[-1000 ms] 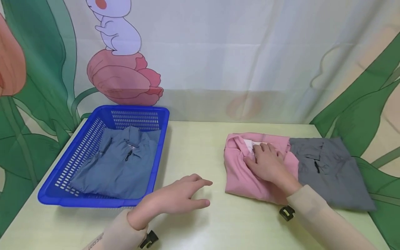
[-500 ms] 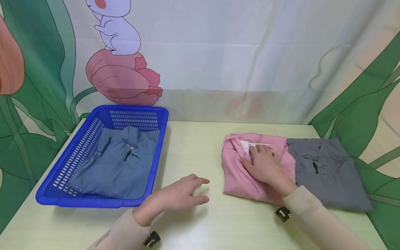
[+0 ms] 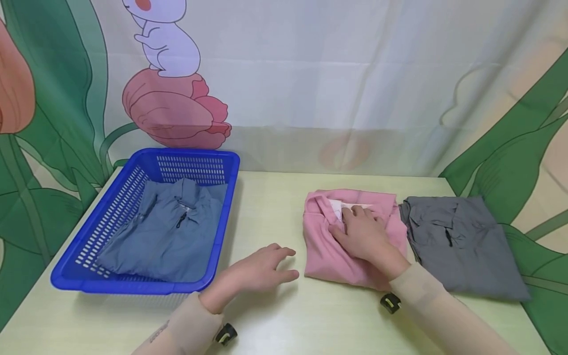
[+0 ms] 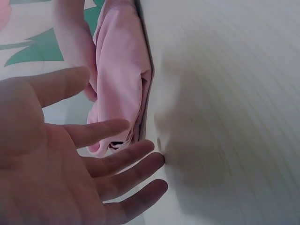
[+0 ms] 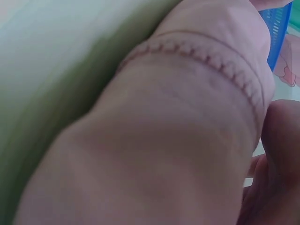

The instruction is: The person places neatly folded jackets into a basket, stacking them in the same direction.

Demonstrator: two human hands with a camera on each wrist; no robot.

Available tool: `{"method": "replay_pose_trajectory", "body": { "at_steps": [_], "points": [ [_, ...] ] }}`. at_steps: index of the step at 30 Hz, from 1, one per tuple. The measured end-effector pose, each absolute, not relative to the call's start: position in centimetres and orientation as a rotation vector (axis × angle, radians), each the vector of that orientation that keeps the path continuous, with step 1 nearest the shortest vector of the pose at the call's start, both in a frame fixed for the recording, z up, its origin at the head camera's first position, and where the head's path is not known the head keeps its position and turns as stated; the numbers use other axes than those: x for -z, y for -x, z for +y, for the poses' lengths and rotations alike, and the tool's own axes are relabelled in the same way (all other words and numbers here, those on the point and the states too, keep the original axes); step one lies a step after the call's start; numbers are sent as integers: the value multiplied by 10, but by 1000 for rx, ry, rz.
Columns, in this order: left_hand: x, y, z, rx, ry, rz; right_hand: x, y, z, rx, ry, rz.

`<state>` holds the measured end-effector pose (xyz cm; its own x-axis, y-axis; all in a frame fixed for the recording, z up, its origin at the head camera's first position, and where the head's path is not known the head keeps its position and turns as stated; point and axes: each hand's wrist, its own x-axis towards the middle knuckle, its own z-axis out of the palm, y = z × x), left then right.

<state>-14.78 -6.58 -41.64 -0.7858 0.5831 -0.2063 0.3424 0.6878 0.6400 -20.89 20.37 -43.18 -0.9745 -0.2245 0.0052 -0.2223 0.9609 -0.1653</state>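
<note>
Pink garment [image 3: 326,256] is folded on the table [image 3: 266,207], white patch [image 3: 336,209] showing near its far edge. Your R hand [image 3: 361,234] lies on top of it, thumb + fingers apart, tips at the white patch; R wrist view is mostly a blurry close-up. Your L hand [image 3: 262,268] is over the table just left of the pink garment, not touching it, fingers spread w/ a slight bend. Gray garment [image 3: 470,256], also folded, is just right of the pink one, dark zip pull [image 3: 448,236] up; can't tell if edges touch. Blue basket [image 3: 133,287] is well left of the pink garment, w/ a folded blue-gray garment [image 3: 164,246] inside. Bkgd behind the pink garment: cloth backdrop [image 3: 288,64], printed rabbit [image 3: 175,52] up + left of it.
</note>
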Motion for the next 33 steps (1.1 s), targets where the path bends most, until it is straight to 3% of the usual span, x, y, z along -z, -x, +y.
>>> {"method": "replay_pose_trajectory", "body": {
  "at_steps": [13,33],
  "points": [
    [418,153,-64,-868,-630,2537,429,207,182,251,398,3093],
    [421,162,-69,-859,-717,2513,425,201,179,441,536,3031]
  ]
}}
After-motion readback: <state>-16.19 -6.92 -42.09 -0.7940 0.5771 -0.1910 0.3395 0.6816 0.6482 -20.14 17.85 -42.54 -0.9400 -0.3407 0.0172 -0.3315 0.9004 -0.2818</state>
